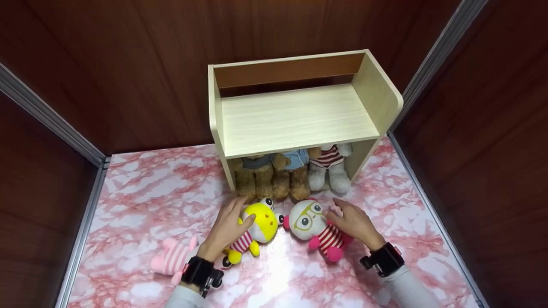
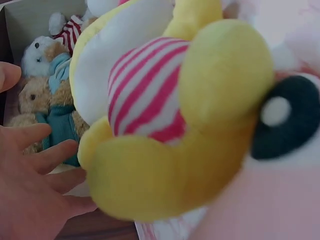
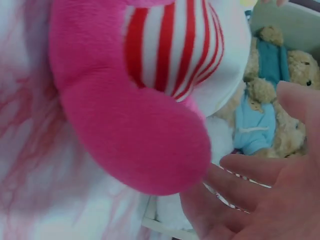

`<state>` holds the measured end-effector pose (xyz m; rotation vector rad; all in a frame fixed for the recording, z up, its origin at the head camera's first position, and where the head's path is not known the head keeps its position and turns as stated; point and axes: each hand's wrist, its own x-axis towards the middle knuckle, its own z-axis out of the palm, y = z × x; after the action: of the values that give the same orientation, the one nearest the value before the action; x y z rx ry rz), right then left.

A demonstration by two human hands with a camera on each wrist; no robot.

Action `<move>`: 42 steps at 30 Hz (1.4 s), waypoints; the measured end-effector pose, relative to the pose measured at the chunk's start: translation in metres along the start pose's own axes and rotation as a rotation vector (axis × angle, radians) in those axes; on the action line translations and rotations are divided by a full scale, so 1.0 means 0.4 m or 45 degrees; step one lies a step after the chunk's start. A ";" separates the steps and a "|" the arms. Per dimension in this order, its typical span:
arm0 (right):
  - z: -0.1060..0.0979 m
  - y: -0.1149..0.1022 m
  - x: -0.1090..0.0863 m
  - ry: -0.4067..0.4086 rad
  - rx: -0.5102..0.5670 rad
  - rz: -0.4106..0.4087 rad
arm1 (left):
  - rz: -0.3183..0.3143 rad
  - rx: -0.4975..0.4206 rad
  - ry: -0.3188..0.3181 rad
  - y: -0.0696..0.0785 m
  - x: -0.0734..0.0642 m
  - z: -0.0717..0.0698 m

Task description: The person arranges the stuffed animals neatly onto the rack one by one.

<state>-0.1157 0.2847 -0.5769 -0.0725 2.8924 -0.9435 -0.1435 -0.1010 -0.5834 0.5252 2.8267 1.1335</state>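
In the head view my left hand (image 1: 228, 226) is at the left side of a yellow frog-like plush toy (image 1: 264, 222) with bulging eyes and a pink-striped body. Its fingers are spread in the left wrist view, beside the yellow toy (image 2: 145, 175). My right hand (image 1: 353, 222) is at the right side of a plush toy with a white face, yellow glasses and a red-striped body (image 1: 306, 220). The right wrist view shows those fingers extended by the toy's pink limb (image 3: 145, 145); whether they touch is unclear. Both toys lie on the pink marbled surface.
Behind the toys stands a light wooden shelf (image 1: 299, 119). Under its board sit two brown teddy bears (image 1: 246, 179) and a white bear in red stripes (image 1: 327, 171). A pink-striped plush (image 1: 173, 259) lies partly behind my left wrist. Dark wood panels (image 1: 141, 77) enclose the surface.
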 end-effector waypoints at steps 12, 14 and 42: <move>0.073 0.008 -0.002 -0.254 0.145 0.159 | 0.018 0.046 0.063 -0.023 -0.029 0.003; 0.077 0.008 -0.004 -0.243 0.200 0.174 | 0.019 0.051 0.073 -0.022 -0.028 0.001; 0.022 -0.100 -0.032 0.181 0.525 0.065 | 0.070 -0.528 0.196 0.148 0.012 0.064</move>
<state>-0.1013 0.2482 -0.5592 0.1032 2.7350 -1.5672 -0.1262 -0.0427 -0.5615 0.5007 2.5891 1.7793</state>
